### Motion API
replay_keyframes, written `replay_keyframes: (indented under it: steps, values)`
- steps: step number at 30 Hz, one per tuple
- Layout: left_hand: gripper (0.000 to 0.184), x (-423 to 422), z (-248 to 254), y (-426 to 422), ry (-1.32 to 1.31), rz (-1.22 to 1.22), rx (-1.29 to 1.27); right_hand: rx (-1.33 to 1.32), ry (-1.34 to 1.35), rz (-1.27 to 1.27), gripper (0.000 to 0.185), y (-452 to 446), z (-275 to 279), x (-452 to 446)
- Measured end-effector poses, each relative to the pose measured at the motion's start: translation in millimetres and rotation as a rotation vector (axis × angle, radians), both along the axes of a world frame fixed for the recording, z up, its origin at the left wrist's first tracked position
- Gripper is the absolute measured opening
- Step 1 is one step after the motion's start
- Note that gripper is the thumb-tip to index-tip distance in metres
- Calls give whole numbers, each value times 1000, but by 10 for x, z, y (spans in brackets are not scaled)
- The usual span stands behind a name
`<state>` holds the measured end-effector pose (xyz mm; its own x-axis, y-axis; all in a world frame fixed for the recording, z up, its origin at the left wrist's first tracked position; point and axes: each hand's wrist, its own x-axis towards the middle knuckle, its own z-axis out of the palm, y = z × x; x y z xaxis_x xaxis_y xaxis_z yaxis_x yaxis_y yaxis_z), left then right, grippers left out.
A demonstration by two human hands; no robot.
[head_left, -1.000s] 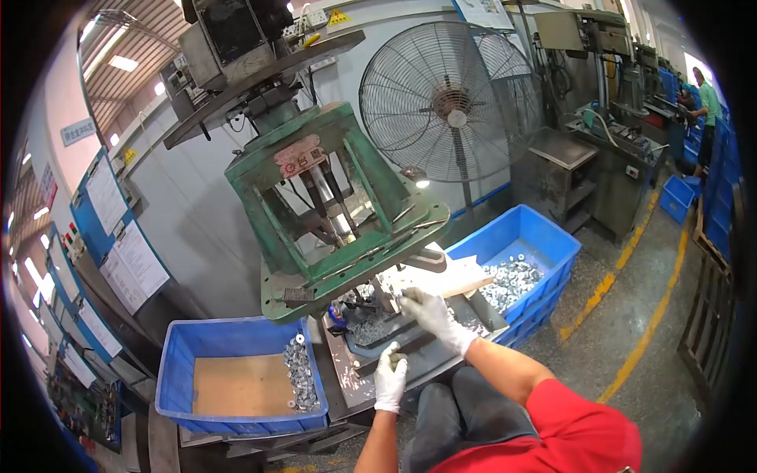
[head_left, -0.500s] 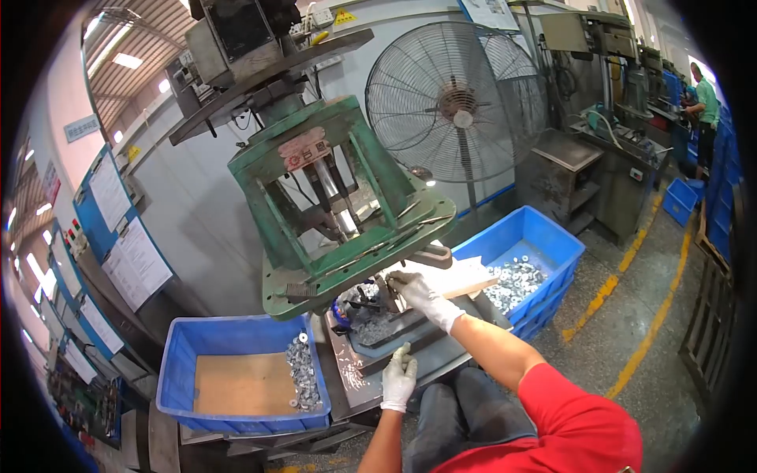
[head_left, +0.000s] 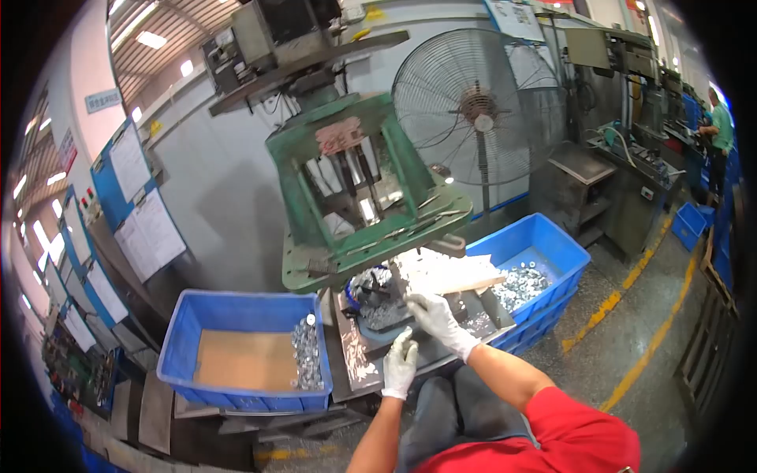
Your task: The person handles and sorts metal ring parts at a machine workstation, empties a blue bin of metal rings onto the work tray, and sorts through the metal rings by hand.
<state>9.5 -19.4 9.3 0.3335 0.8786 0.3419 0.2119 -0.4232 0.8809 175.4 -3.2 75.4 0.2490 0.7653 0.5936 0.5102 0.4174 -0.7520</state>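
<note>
White gloves cover both of my hands. My right hand (head_left: 440, 322) is over the near side of the press bed, its fingers drawn together and pointing left; a small part in them cannot be made out. My left hand (head_left: 400, 364) is just below and left of it at the bed's front edge, fingertips curled together, with whatever they hold too small to name. Behind the hands, dark metal tooling (head_left: 377, 296) sits on the bed under the green press frame (head_left: 303, 252). A pale board or sheet (head_left: 449, 272) lies to the right of the tooling.
A blue bin (head_left: 177, 347) at left holds small metal parts along its right side. Another blue bin (head_left: 564, 260) at right contains washer-like metal pieces (head_left: 520, 282). A large fan (head_left: 479, 110) stands behind. A person in green (head_left: 719, 130) is far right.
My right hand has drawn back from the tooling beneath the press, towards me. My left hand has risen slightly, and the two hands are closer. The camera view has shifted.
</note>
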Motion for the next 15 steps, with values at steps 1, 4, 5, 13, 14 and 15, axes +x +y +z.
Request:
replay_keyframes:
  steps: [1, 4, 5, 13, 14, 15]
  values:
    - [41, -28, 178, -117, -87, -28, -85, -104, 94, 111, 19, -155, -17, -73]
    - [43, -269, 292, -235, -137, 33, 39, -140, -104, 203, 17, -407, -307, -188]
    - [44, -429, 371, -325, -242, 26, -23, -157, -131, 238, 17, -479, -381, -215]
    - [53, -2756, 1254, -302, 23, 1049, 690, -268, -197, 348, 19, -502, -260, -665]
    - [57, -3010, 1418, -294, 17, 1136, 691, -234, -222, 381, 18, -478, -241, -806]
    - [61, -3262, 1544, -285, 10, 1218, 690, -202, -245, 408, 18, -465, -210, -968]
